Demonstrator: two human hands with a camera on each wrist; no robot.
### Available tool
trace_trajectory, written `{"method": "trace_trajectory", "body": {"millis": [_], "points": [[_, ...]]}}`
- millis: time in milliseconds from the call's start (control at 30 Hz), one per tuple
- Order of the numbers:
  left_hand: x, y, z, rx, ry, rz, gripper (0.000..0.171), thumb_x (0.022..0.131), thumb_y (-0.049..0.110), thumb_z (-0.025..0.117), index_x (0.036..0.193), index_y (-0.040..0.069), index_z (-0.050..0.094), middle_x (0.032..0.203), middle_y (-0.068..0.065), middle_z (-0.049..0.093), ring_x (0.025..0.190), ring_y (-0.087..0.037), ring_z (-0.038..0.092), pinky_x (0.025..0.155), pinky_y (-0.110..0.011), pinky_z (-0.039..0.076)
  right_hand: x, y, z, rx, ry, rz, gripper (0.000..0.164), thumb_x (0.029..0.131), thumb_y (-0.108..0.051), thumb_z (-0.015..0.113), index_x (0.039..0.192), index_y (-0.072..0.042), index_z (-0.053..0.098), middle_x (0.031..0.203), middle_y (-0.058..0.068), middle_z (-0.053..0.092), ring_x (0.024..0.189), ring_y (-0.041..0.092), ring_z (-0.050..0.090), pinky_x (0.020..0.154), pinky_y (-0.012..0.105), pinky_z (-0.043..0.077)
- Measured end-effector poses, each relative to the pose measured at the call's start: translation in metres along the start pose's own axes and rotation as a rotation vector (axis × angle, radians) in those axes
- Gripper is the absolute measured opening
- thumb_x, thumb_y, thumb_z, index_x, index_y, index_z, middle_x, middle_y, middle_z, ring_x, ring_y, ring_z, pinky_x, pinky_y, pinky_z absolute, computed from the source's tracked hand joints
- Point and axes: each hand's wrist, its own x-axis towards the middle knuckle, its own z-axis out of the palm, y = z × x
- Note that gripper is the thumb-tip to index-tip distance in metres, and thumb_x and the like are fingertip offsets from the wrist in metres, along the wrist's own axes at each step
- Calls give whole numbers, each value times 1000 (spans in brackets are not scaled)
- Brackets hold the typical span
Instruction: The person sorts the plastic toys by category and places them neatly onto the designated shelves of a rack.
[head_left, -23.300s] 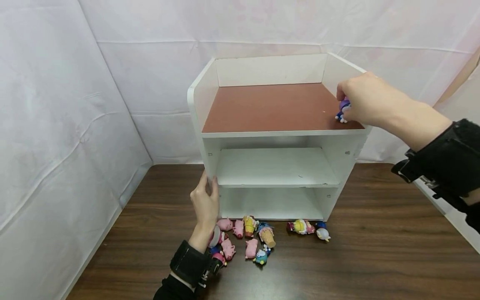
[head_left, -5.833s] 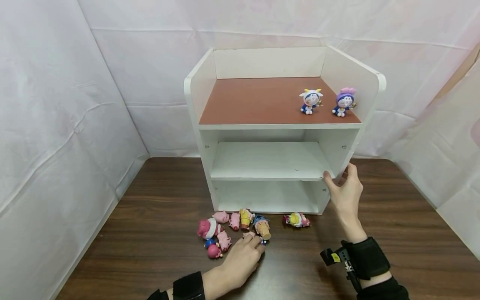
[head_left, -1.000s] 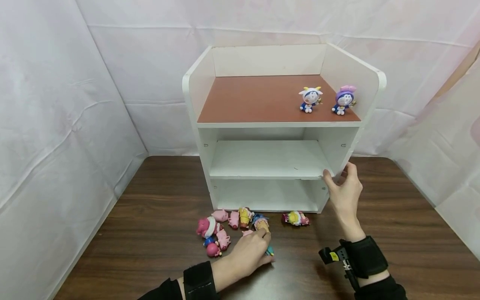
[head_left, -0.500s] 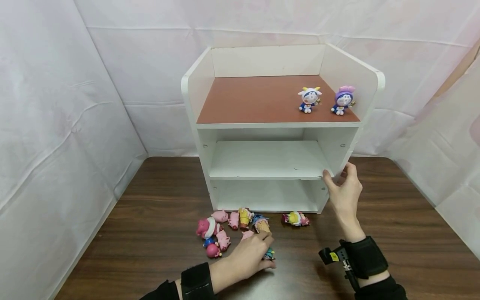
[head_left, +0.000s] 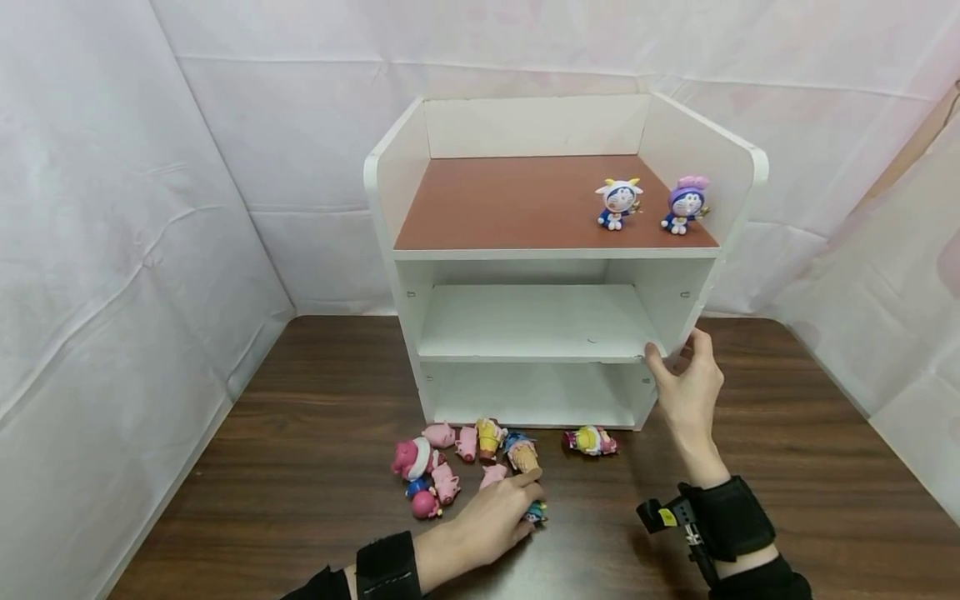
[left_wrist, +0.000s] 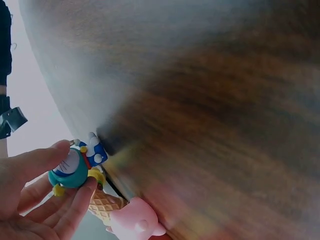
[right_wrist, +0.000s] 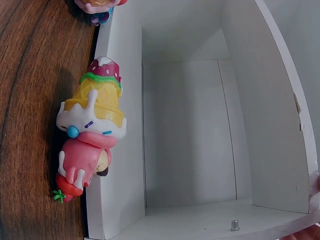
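Observation:
In the head view my left hand [head_left: 495,518] is low over the toys on the table. The left wrist view shows it pinching a toy figurine [left_wrist: 72,170] with a teal hood and blue body between thumb and fingers. My right hand [head_left: 692,400] grips the right side panel of the white shelf unit [head_left: 555,254], thumb on its front edge. On the brown top board sit a white-hooded figurine with yellow horns [head_left: 618,204] and a purple-hooded figurine [head_left: 684,204], both upright. A pink pig [left_wrist: 137,220] and an ice-cream-cone figurine [left_wrist: 104,202] lie close to my left hand.
Several pink pigs and other figurines, one in a yellow outfit [head_left: 489,437], lie before the shelf's left half. A figurine with a yellow cone and pink body [right_wrist: 97,117] lies along its lower right front edge. White cloth [head_left: 187,250] hangs behind and at the sides.
Two hooded figurines now stand on top; at first my right hand held the purple-hooded one there. My left hand has gone from the shelf's side to the teal-hooded figurine; my right grips the other side.

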Motion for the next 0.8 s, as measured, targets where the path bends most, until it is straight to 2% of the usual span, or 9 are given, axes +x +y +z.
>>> {"method": "trace_trajectory", "body": {"millis": [133, 333, 533, 667, 800], "points": [[-1, 1, -6, -18, 44, -26, 29, 73, 13, 71, 100, 6, 62, 114, -8, 56, 97, -14, 55, 77, -21, 46, -1, 0, 0, 2, 4, -2, 38, 78, -3, 63, 110, 9, 48, 99, 24, 57, 83, 34, 58, 60, 0, 37], [-1, 3, -23, -84, 133, -52, 29, 74, 13, 70, 100, 5, 63, 97, -2, 60, 88, -9, 56, 75, -18, 46, -1, 1, 0, 8, 12, -9, 37, 77, -2, 63, 109, 10, 48, 98, 24, 57, 83, 33, 59, 60, 0, 37], [0, 9, -49, -174, 219, -63, 25, 75, 12, 70, 97, 3, 63, 98, -3, 60, 88, -8, 56, 74, -17, 46, -1, 1, 1, 8, 20, -6, 37, 77, -4, 63, 109, 9, 49, 98, 23, 57, 84, 31, 58, 60, 0, 37], [1, 14, -69, -198, 291, -67, 26, 77, 14, 69, 98, 2, 63, 97, -3, 60, 88, -11, 57, 75, -19, 46, -2, 2, 2, 7, 24, 7, 37, 78, -5, 63, 109, 8, 49, 97, 22, 57, 84, 29, 58, 60, 0, 37], [3, 18, -90, -223, 373, -62, 27, 78, 15, 68, 101, 2, 63, 96, -3, 61, 84, -10, 57, 71, -19, 47, -2, 2, 2, 9, 26, 9, 37, 78, -6, 63, 109, 8, 49, 96, 22, 57, 84, 29, 58, 60, 0, 37]]}}
